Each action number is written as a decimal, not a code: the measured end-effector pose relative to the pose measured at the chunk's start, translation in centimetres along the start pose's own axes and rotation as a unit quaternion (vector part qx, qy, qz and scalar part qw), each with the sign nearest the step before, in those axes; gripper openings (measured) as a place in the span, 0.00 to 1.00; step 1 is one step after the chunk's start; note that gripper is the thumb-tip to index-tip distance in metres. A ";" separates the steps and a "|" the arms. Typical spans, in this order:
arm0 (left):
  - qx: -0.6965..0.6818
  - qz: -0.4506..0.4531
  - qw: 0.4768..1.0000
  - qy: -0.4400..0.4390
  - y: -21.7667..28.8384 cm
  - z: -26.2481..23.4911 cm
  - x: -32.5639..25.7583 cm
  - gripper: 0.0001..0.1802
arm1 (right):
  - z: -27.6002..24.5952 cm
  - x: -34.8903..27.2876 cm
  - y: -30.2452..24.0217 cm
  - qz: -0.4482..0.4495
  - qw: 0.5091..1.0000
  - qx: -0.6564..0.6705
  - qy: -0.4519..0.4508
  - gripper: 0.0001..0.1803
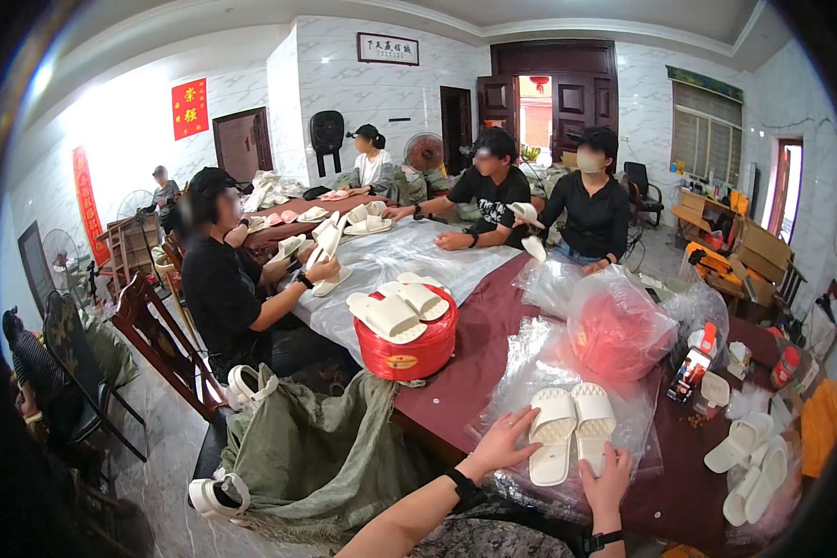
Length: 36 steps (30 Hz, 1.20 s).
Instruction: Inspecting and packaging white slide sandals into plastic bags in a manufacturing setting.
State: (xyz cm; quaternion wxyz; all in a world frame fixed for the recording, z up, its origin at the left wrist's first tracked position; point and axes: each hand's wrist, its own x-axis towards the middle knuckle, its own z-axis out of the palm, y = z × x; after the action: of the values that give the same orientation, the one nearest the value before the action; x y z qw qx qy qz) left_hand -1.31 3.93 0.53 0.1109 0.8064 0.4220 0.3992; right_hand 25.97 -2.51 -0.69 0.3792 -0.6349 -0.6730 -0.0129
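Observation:
A pair of white slippers (pixel 570 428) lies side by side on a clear plastic bag (pixel 530 377) on the dark red table (pixel 465 372) in front of me. My left hand (pixel 500 444) rests flat on the plastic, fingers spread, touching the left slipper's side. My right hand (pixel 608 479) is at the heel end of the right slipper, fingers apart and touching it. Both wrists wear black bands.
A red round container (pixel 407 349) carries two white slippers. A red plastic bag bundle (pixel 616 330) sits beyond my pair. More white slippers (pixel 749 460) lie at the right. A grey-green sack (pixel 316 456) hangs at the table's left edge. Other people sit around the table handling slippers.

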 end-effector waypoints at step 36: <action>-0.002 0.019 1.000 0.009 -0.4 0.2 0.2 0.42 | 0.0 0.0 -0.2 -0.011 1.000 -0.004 0.013 0.37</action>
State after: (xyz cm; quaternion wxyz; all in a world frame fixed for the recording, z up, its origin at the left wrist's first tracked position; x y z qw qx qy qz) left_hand -1.30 4.34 0.28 0.1006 0.8104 0.4068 0.4093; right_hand 25.81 -2.50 -0.62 0.3850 -0.6289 -0.6749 -0.0281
